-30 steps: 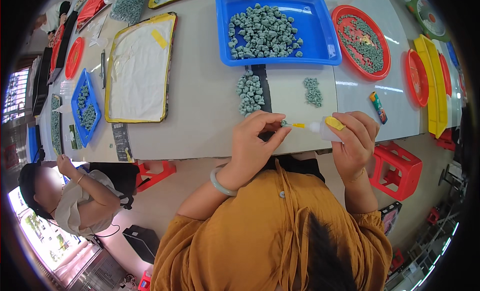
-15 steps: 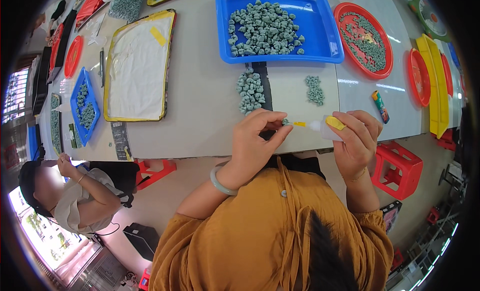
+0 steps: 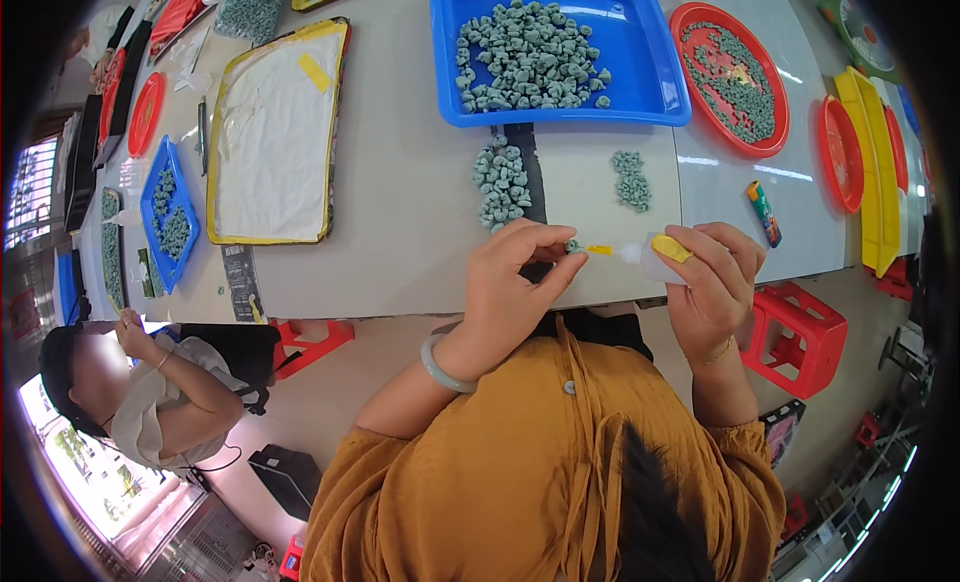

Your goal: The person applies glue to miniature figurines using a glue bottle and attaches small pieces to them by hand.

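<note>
Barely shifted since earlier, the left hand [image 3: 513, 269] pinches a small, lumpy, grey-green piece [image 3: 574, 247] thumb-to-fingertip; rightward of that grip, the curled right hand [image 3: 714, 282] clasps a whitish plastic bottle [image 3: 655, 269], yellow tip [image 3: 600, 250] leftward.

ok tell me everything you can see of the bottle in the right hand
The bottle is small and pale, with the look of translucent plastic. It lies nearly level in the right hand, whose fingers partly hide its body. A whitish neck leads to a slim yellow nozzle aimed at the green piece in the left hand; whether they touch is too small to tell.
</note>
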`<state>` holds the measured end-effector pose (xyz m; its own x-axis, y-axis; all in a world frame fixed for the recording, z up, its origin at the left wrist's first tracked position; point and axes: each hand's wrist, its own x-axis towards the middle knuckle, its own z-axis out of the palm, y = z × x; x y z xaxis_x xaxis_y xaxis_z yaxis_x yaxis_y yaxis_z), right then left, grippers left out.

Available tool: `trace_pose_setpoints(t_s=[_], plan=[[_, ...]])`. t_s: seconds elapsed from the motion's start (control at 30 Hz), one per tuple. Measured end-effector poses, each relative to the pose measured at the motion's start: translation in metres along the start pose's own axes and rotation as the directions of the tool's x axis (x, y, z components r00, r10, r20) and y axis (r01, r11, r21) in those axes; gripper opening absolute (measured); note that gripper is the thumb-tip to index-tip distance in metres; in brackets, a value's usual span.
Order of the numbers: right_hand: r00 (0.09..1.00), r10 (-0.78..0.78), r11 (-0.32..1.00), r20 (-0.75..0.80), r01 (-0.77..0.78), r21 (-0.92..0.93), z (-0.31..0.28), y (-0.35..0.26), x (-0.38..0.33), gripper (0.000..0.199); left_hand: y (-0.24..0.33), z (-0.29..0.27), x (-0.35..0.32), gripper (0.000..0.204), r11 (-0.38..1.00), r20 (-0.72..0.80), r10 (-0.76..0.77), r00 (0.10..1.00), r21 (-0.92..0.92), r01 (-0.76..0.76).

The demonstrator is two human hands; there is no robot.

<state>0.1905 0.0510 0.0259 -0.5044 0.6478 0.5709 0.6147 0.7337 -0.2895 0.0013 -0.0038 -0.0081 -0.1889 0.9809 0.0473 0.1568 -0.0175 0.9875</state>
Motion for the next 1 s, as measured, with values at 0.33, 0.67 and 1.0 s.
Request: trace_pose_setpoints(t_s=[0.33,0.67,1.0], plan=[[1.000,0.020,1.000,-0.001,-0.020,-0.017,-0.002,0.001,0.000,0.028,0.001,0.000,0.000,0.020,1.000,0.000,-0.017,1.000,-0.022,0.017],[0.982,0.191,0.978,0.012,-0.191,0.079,0.002,0.020,0.001,0.025,0.002,-0.002,0.001,0.020,1.000,0.015,-0.006,1.000,0.001,0.006],[0.740,0.672,0.652,0.034,-0.613,0.446,0.022,0.070,0.004,0.043,0.001,-0.002,-0.002,0.020,1.000,-0.001,0.024,1.000,-0.005,-0.024]])
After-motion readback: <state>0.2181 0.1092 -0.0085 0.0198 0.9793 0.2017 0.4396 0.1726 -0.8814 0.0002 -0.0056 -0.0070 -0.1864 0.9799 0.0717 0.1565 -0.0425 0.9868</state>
